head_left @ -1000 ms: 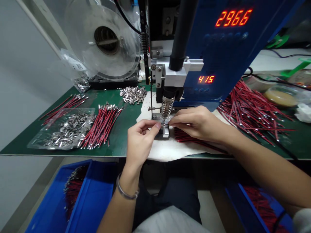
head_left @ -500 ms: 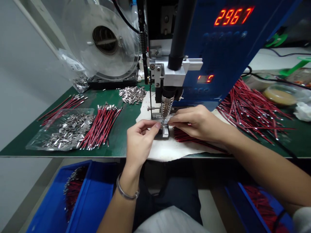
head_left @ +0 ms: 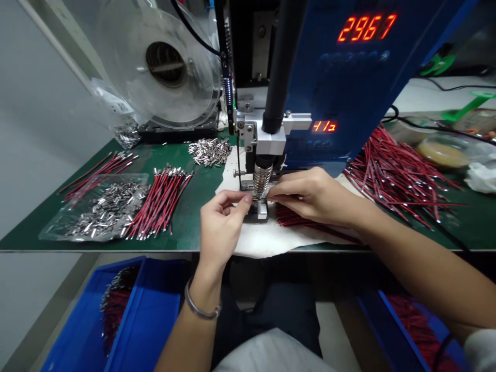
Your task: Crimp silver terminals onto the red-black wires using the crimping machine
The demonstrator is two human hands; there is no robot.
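Blue plastic comes first: a bin [head_left: 135, 320] below and left of the little metal block [head_left: 262, 211], with red wires lying in it. Both hands meet at that block, and they have kept that place over the last second. The left hand [head_left: 220, 227] comes in from the block's left with thumb and forefinger pressed together. The right hand [head_left: 313, 196] comes from the right, its fingertips likewise pinched. Between them, on top of the block, sits a small workpiece [head_left: 262, 198] (too tiny to say whether it is wire, sleeve or both).

A white cloth [head_left: 267, 240] lies under the block, and a loose bundle of red wires [head_left: 294, 219] lies just right of it, beneath the right palm. The coiled press tip [head_left: 260, 178] stands right over the block, seemingly touching the piece.

Left of the block lie finished-looking wires [head_left: 163, 199] and a bag of metal sleeves [head_left: 101, 209]; well to its right is a big red heap [head_left: 391, 170].

Above and behind, the counter [head_left: 366, 28] has gone from 2966 to 2967 and holds there, so I judge one press stroke was logged. The lower display [head_left: 324, 126] blanked briefly and now reads about 412.
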